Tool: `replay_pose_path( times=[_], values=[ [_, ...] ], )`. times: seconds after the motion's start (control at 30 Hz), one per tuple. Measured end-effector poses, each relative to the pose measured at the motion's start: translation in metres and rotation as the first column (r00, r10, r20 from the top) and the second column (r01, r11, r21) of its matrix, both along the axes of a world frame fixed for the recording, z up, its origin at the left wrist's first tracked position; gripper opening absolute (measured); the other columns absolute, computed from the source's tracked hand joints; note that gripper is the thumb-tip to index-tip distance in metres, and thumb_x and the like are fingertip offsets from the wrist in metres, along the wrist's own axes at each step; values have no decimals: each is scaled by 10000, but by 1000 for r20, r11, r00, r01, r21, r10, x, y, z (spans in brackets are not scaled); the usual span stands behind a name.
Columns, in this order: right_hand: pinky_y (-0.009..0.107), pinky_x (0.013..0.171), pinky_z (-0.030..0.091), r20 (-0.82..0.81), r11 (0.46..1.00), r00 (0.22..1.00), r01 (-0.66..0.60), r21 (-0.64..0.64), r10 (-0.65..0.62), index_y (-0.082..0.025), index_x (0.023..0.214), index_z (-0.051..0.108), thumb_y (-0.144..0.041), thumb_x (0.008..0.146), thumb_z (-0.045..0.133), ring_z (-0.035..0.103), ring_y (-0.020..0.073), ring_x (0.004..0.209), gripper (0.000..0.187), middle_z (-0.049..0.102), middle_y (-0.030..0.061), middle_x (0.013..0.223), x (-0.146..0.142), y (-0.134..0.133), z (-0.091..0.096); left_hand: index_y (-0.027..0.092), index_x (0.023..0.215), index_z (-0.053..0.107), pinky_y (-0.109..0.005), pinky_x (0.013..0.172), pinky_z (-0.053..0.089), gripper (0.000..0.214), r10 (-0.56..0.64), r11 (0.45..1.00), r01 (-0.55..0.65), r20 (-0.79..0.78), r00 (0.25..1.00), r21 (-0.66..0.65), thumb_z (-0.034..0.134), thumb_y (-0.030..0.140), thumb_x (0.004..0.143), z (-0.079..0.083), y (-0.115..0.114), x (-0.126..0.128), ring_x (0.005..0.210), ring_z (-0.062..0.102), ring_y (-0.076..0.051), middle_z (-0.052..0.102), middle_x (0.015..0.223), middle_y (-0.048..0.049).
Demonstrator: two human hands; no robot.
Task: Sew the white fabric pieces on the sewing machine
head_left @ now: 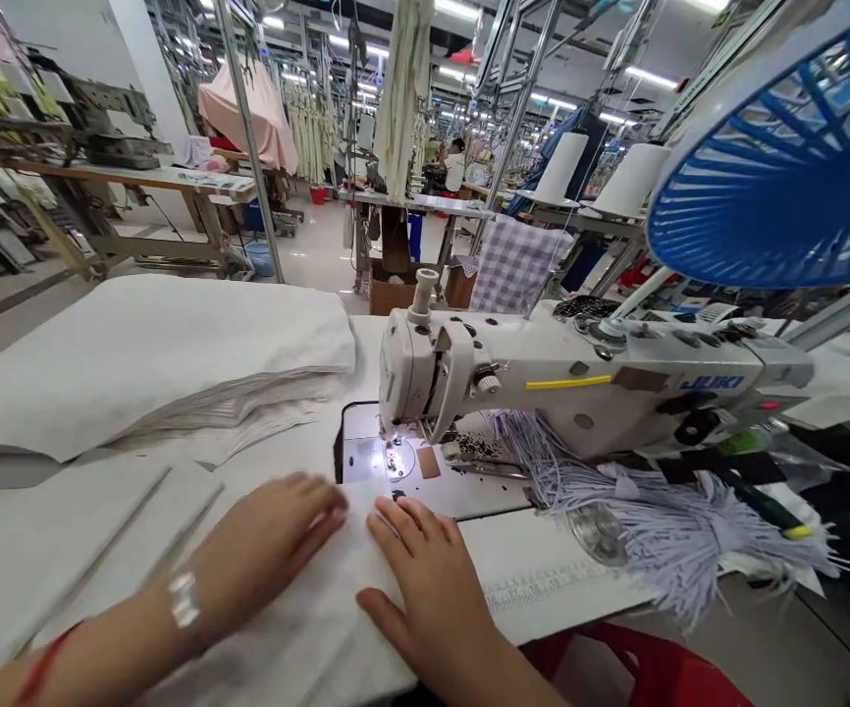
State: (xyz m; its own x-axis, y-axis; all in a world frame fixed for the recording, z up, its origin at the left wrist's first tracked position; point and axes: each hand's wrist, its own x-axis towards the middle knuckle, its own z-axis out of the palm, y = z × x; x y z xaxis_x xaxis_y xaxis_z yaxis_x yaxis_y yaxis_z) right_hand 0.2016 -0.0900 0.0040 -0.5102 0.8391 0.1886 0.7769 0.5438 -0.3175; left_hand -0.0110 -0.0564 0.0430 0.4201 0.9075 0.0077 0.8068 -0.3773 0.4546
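Both hands lie flat on a piece of white fabric [337,599] spread on the sewing table in front of the needle. My left hand [263,545] has its fingers stretched out and pressed on the cloth, slightly blurred. My right hand [432,579] rests beside it, fingers spread, tips close to the lit needle plate [399,459]. Just beyond stands the white sewing machine [579,378], its head above the plate.
A thick stack of white fabric pieces [137,353] lies at the left. A bundle of pale cords [661,520] sits under the machine arm at the right. A blue fan guard [778,167] hangs top right. A person works far back.
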Motion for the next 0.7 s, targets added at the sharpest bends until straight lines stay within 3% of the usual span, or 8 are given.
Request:
replay_pose_path(
  times=[0.07, 0.17, 0.27, 0.33, 0.47, 0.57, 0.63, 0.7],
  values=[
    [444, 977, 379, 9, 1000, 1000, -4, -1, 4, -223, 1346, 468, -529, 894, 493, 417, 282, 1271, 546, 469, 47, 1419, 8, -2, 0, 215, 912, 610, -360, 785, 404, 165, 8, 1000, -8, 0, 1000, 11, 538, 347, 845, 3, 34, 34, 901, 548, -234, 649, 937, -42],
    [438, 974, 382, 7, 999, 999, -40, -8, 40, -238, 1319, 482, -530, 878, 520, 412, 276, 1274, 530, 476, 36, 1411, 20, -1, 1, 207, 807, 584, -368, 787, 365, 83, 19, 1000, -18, 39, 999, -20, 584, 290, 805, -9, 54, 57, 899, 507, -239, 619, 893, -39],
    [408, 965, 397, -138, 1000, 990, -11, 4, 11, -224, 1267, 498, -470, 876, 543, 440, 252, 1241, 464, 495, 67, 1376, 25, 7, 1, 204, 719, 548, -327, 715, 359, 160, 40, 995, -27, 125, 991, -101, 538, 315, 833, -17, 50, 55, 810, 507, -208, 594, 784, -15],
    [391, 933, 422, -290, 993, 950, 117, -26, -119, -197, 1222, 500, -416, 867, 556, 488, 242, 1176, 421, 552, 95, 1276, 23, 19, 2, 203, 723, 506, -294, 638, 358, 216, 71, 985, -37, 196, 978, -170, 492, 372, 856, -15, 46, 52, 702, 496, -176, 565, 716, 6],
    [351, 770, 452, -358, 934, 867, 281, -221, -346, -209, 840, 565, -400, 785, 643, 580, 236, 913, 213, 625, 29, 858, 7, 42, 11, 205, 764, 466, -253, 580, 381, 252, 107, 958, -8, 332, 937, -287, 440, 438, 857, -11, 48, 50, 633, 486, -141, 536, 692, 28],
    [252, 591, 380, -413, 879, 804, 262, -399, -428, -211, 697, 499, -333, 843, 562, 531, 145, 623, 200, 548, -33, 633, -4, 48, 14, 200, 906, 535, -252, 601, 418, 303, 102, 934, 52, 403, 910, -355, 450, 481, 831, -11, 54, 49, 670, 517, -149, 558, 719, 21],
    [223, 535, 325, -495, 862, 743, 220, -456, -451, -213, 747, 490, -292, 861, 518, 470, 115, 535, 141, 497, -62, 568, -7, 46, 14, 193, 947, 585, -254, 605, 428, 363, 101, 907, 94, 428, 898, -411, 476, 512, 813, -12, 57, 48, 680, 535, -157, 584, 715, 16],
    [215, 519, 305, -563, 866, 691, 192, -461, -453, -213, 818, 484, -271, 858, 498, 446, 111, 514, 71, 445, -83, 526, -8, 41, 11, 181, 850, 633, -252, 604, 422, 373, 120, 879, 111, 440, 890, -464, 519, 531, 790, -11, 59, 47, 685, 543, -161, 610, 709, 7]
  ],
)
